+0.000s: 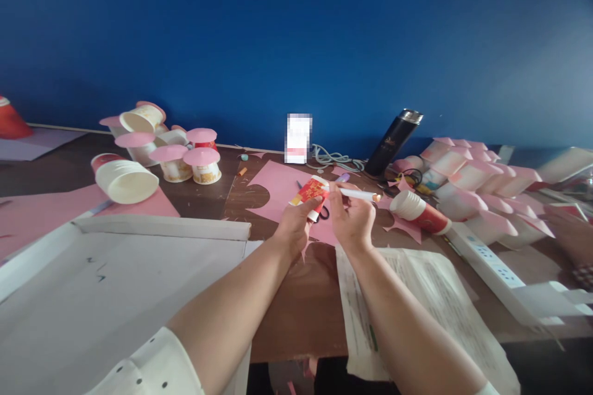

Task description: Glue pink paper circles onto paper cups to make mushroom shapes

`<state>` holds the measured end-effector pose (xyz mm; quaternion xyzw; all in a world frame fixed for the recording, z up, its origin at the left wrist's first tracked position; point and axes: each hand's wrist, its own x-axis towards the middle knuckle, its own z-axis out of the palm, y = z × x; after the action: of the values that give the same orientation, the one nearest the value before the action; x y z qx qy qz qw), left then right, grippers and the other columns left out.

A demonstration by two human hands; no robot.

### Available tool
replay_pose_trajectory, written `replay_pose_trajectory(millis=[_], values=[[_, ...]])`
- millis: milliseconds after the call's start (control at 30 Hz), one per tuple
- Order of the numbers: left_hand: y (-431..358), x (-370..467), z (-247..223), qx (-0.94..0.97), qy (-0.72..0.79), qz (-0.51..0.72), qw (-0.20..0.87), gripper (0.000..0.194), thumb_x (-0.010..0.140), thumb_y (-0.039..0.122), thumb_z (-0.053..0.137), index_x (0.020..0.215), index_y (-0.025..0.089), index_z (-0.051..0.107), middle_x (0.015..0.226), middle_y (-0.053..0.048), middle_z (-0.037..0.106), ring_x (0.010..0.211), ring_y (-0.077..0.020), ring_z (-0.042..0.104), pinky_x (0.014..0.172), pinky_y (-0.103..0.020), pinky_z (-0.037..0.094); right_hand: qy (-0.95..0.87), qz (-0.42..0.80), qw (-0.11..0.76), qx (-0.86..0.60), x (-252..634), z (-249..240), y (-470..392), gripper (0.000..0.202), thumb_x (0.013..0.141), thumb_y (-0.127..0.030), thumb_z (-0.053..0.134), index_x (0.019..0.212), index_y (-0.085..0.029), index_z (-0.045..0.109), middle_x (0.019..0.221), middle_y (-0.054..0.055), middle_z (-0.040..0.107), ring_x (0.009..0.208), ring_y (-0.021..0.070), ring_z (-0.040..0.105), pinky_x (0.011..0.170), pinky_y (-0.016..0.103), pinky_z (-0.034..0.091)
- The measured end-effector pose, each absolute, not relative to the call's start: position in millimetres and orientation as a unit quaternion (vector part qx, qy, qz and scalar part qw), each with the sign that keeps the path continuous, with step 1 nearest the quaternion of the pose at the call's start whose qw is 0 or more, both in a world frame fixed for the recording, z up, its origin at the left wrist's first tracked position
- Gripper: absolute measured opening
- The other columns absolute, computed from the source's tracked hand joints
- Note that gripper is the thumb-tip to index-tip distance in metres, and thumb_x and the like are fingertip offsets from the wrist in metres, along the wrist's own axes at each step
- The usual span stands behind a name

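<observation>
My left hand (295, 226) is closed around a red, yellow and white paper cup (313, 190), which lies tilted in its grip. My right hand (353, 217) is closed on a white marker pen (359, 194) with an orange end pointing right; its other end is by the cup's rim, and I cannot tell whether it touches. Beneath both hands lies a pink paper sheet (278, 188) with round cut-outs. Scissors (323, 214) rest on it, partly hidden by the hands and cup.
Paper cups topped with pink discs (206, 163) stand at left, and more pink-topped cups (482, 176) crowd the right. Stacked cups (419, 211) lie near a power strip (486, 256). A black thermos (391, 143) leans at the back. A white box lid (162, 284) fills the front left.
</observation>
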<state>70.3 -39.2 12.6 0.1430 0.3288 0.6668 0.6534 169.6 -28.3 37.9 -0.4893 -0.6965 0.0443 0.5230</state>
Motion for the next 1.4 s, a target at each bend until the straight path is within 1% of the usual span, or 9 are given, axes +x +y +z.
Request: replay_pose_trajectory(millis=[267, 500, 667, 967, 1267, 1400], values=[[-37.0, 69.7, 12.0, 0.117, 0.319, 0.671, 0.659, 0.03, 0.059, 0.014, 0.079, 0.087, 0.014, 0.067, 0.095, -0.007, 0.069, 0.097, -0.0226, 0.062, 0.087, -0.034, 0.043, -0.698, 0.043, 0.518, -0.492, 169.7, 38.0, -28.6, 0.032, 0.088, -0.042, 0.048, 0.087, -0.019, 0.07, 0.079, 0.006, 0.072, 0.07, 0.0195, 0.066, 0.067, 0.028, 0.049], [-35.1, 69.7, 9.1, 0.116, 0.315, 0.673, 0.659, 0.029, 0.059, 0.015, 0.079, 0.086, 0.014, 0.067, 0.094, -0.008, 0.069, 0.098, -0.0225, 0.062, 0.089, -0.034, 0.043, -0.7, 0.037, 0.518, -0.491, 170.0, 38.1, -28.4, 0.029, 0.088, -0.039, 0.05, 0.086, -0.018, 0.07, 0.078, 0.006, 0.072, 0.071, 0.0192, 0.067, 0.068, 0.028, 0.048], [-35.9, 69.0, 9.9, 0.117, 0.313, 0.675, 0.658, 0.031, 0.06, 0.014, 0.078, 0.088, 0.014, 0.066, 0.096, -0.008, 0.069, 0.099, -0.0216, 0.062, 0.091, -0.033, 0.043, -0.699, 0.04, 0.517, -0.491, 169.9, 37.7, -28.4, 0.03, 0.089, -0.041, 0.049, 0.086, -0.018, 0.069, 0.08, 0.006, 0.072, 0.071, 0.0192, 0.066, 0.066, 0.028, 0.047], [-34.4, 68.7, 9.7, 0.104, 0.318, 0.674, 0.659, 0.028, 0.06, 0.015, 0.078, 0.085, 0.014, 0.066, 0.09, -0.007, 0.069, 0.098, -0.0219, 0.062, 0.089, -0.033, 0.045, -0.703, 0.033, 0.506, -0.499, 171.7, 36.4, -27.6, 0.032, 0.089, -0.043, 0.047, 0.087, -0.019, 0.069, 0.079, 0.006, 0.072, 0.071, 0.0198, 0.066, 0.065, 0.029, 0.048], [-33.4, 68.2, 9.1, 0.093, 0.315, 0.675, 0.66, 0.024, 0.062, 0.014, 0.077, 0.084, 0.014, 0.066, 0.091, -0.007, 0.069, 0.097, -0.0217, 0.062, 0.087, -0.033, 0.045, -0.701, 0.031, 0.507, -0.5, 170.9, 35.6, -27.3, 0.03, 0.089, -0.04, 0.048, 0.087, -0.02, 0.069, 0.08, 0.005, 0.072, 0.072, 0.0196, 0.066, 0.066, 0.028, 0.047], [-33.2, 67.8, 7.1, 0.09, 0.317, 0.673, 0.662, 0.026, 0.061, 0.015, 0.078, 0.084, 0.015, 0.066, 0.09, -0.007, 0.069, 0.097, -0.021, 0.062, 0.087, -0.032, 0.045, -0.699, 0.031, 0.507, -0.503, 170.6, 35.3, -27.3, 0.03, 0.088, -0.041, 0.048, 0.086, -0.02, 0.069, 0.078, 0.005, 0.072, 0.071, 0.02, 0.066, 0.065, 0.028, 0.047]])
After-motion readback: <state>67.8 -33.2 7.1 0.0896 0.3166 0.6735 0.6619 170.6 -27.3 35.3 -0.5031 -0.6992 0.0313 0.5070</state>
